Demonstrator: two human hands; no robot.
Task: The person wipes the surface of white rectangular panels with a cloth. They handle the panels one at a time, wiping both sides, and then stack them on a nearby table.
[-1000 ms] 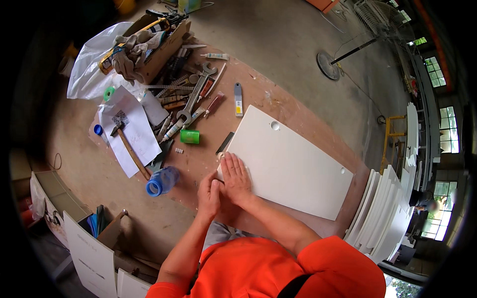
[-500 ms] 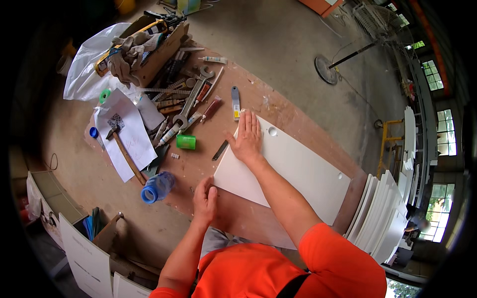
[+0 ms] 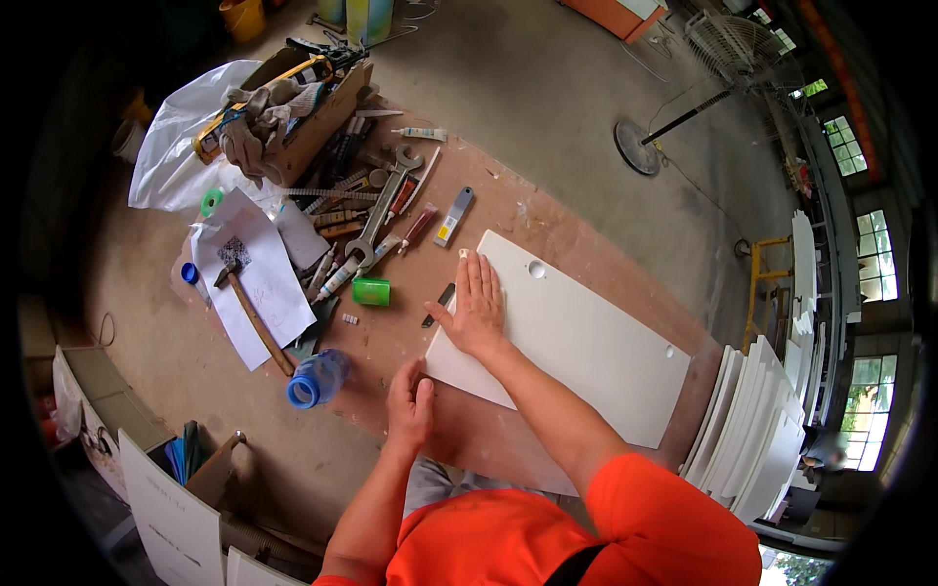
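Observation:
A white panel [image 3: 586, 342] with round holes lies flat on the brown worktable. My right hand [image 3: 476, 314] rests palm down on its left end, fingers stretched out; something whitish covers one fingertip. Beside the panel's near left corner is my left hand [image 3: 410, 405], its thumb raised apart from the fingers, touching the edge. A dark, narrow flat tool [image 3: 440, 306] lies just left of my right hand, partly hidden by it. Beyond the fingertips lies a grey-handled scraper [image 3: 454, 216], not touched by either hand.
A green tape roll [image 3: 371, 291], blue bottle [image 3: 319, 378], hammer [image 3: 256, 322] on paper, and large wrench [image 3: 383, 207] lie leftward. Gloves [image 3: 269, 122] top a box of tools. White panels [image 3: 747, 420] stack at right; a fan [image 3: 640, 146] stands beyond the table.
My right hand has slid along the panel's left end toward me. The scraper now lies tilted and apart from my fingertips. The whole view has shifted slightly.

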